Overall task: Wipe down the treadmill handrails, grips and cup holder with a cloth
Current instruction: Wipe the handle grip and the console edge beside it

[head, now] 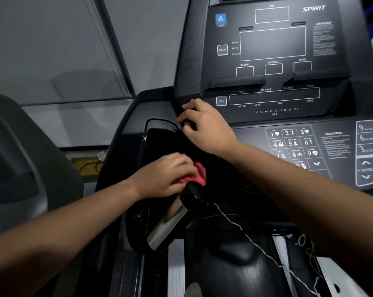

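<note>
Left hand point(166, 175) lies knuckles up with its fingers curled over a bunched red cloth point(199, 171) and holds it down inside the dark cup holder point(159, 138), a deep black recess at the left end of the treadmill's dash. The cloth shows only past the fingertips, on the side toward the console; the rest is hidden under the palm. Just below the hand, touching or nearly touching the cloth's lower edge, the black end cap of a grip point(170, 224) pokes up, its chrome sleeve slanting down and away beneath the wrist.

Above and slightly right of the left hand, the right hand point(207, 127) sits at the lower left corner of the console point(273, 43), with its fingers bent over that edge and gripping it while the forearm stretches across the dash. The console's display windows are dark, with the word SPIRIT at its top right. Beyond the right wrist lies the numbered program keypad point(295, 144), and farther right a column of speed keys point(366, 153). A thin white cord point(256, 243) trails from near the grip's cap downward under the right forearm. Far left of the left forearm stands a grey curved housing point(20, 146).
</note>
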